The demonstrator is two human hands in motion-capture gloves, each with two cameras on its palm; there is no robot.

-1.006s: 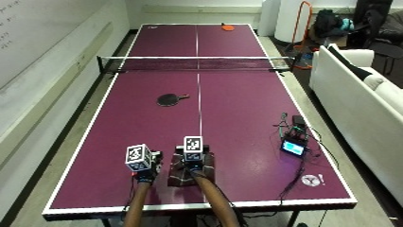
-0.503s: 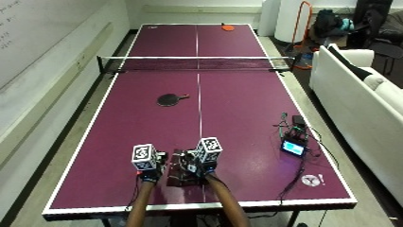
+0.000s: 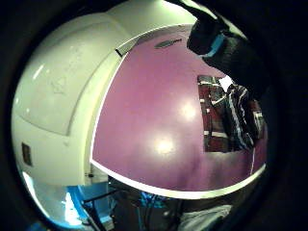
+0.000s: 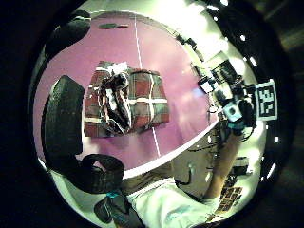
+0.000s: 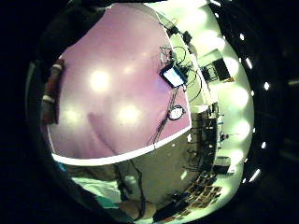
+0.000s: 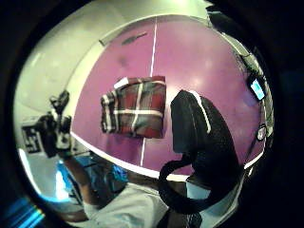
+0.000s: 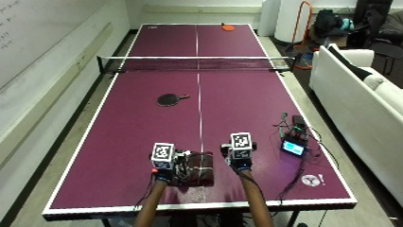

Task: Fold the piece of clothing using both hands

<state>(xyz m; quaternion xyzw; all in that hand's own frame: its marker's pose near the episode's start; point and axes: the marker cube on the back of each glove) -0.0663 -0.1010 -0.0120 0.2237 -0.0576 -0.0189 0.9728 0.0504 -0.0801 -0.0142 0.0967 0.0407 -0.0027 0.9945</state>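
Shirt [image 7: 200, 169] lying folded near table's [image 7: 126, 142] near edge, on centre line. You're hovering left hand [image 7: 165, 166] and right hand [image 7: 238, 158] either side, both equally near, fingers relaxed, holding nothing.

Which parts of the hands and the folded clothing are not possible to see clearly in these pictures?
- Left hand, outside view: fingers hidden under its marker cube.
- Right hand, outside view: fingers hidden likewise.
- Plaid clothing, outside view: left edge covered by the left hand.
- Same clothing, right little finger side palm view: only a strip shows at the dark edge.

Folded shirt [image 7: 200, 169] on table [image 7: 126, 142], between both hands
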